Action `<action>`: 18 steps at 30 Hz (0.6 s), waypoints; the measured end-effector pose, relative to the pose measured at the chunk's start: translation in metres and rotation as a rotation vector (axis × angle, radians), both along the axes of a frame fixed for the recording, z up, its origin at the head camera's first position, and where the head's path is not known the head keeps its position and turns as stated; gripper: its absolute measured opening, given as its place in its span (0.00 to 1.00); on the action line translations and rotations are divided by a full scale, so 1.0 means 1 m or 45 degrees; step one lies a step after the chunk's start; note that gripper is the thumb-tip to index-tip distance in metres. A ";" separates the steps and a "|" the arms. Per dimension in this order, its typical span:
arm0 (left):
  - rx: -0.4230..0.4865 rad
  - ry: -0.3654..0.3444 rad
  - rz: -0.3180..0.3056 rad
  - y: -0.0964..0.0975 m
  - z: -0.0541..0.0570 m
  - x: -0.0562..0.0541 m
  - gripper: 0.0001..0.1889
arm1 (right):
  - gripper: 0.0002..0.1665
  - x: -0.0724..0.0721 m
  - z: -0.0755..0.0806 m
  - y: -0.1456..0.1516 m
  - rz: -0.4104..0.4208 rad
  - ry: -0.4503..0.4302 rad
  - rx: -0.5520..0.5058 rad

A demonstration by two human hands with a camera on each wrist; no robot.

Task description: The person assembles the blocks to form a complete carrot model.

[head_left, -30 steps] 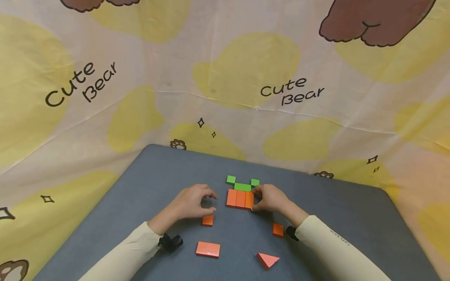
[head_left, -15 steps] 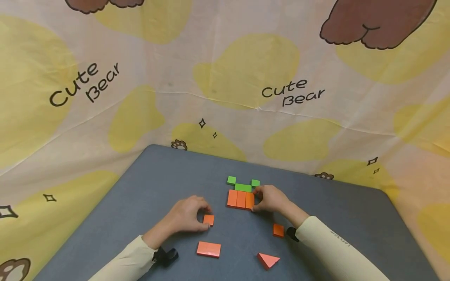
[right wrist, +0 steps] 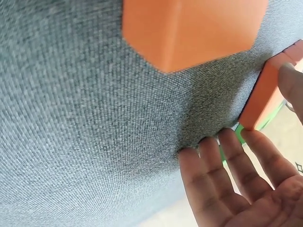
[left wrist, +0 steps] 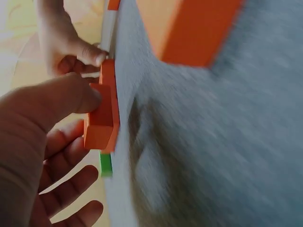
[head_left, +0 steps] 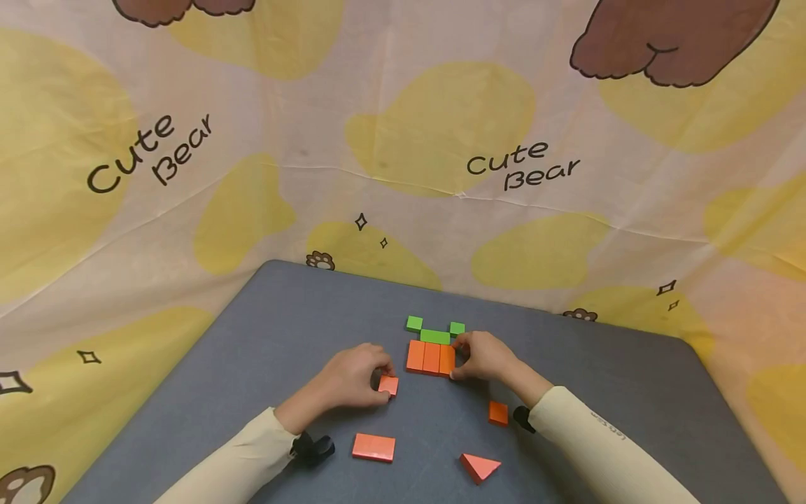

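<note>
Lower centre, the left hand (head_left: pixel 352 376) pinches an orange block (head_left: pixel 390 384); the right hand (head_left: pixel 488 355) grips the orange row (head_left: pixel 431 358), probably steadying it.

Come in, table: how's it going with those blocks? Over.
Left grip pinches small orange block. Right grip pinches right end block of orange row. Nothing visible between small orange block and orange row.

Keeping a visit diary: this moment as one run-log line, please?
left hand pinches small orange square block | right hand pinches rightmost of three orange rectangular blocks | green rectangular block beyond them
</note>
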State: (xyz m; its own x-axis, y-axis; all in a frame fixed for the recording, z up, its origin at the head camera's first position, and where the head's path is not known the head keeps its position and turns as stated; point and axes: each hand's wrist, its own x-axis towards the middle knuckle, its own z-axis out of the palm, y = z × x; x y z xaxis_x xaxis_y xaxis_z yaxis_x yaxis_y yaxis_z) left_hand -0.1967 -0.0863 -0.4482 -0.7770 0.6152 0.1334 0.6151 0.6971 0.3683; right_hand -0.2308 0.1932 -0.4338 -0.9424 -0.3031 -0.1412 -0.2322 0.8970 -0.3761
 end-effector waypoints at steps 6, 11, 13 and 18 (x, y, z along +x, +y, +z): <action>-0.017 -0.005 -0.036 0.024 0.004 -0.010 0.11 | 0.30 -0.001 0.000 0.001 0.012 0.007 -0.002; -0.034 0.005 -0.067 0.038 0.002 -0.018 0.12 | 0.30 -0.001 0.002 0.001 0.006 -0.001 0.008; -0.048 0.014 -0.077 0.042 0.000 -0.021 0.12 | 0.30 0.000 0.002 0.001 0.000 -0.003 0.008; -0.058 -0.004 -0.084 0.048 -0.003 -0.025 0.12 | 0.30 0.000 0.002 0.001 0.002 -0.004 0.007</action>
State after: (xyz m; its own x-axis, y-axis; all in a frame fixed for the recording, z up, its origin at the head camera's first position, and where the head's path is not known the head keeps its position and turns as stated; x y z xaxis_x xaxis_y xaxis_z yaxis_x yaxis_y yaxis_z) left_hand -0.2216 -0.0384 -0.4512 -0.7352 0.6702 0.1016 0.6590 0.6715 0.3389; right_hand -0.2312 0.1940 -0.4315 -0.9415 -0.3040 -0.1457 -0.2327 0.8988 -0.3715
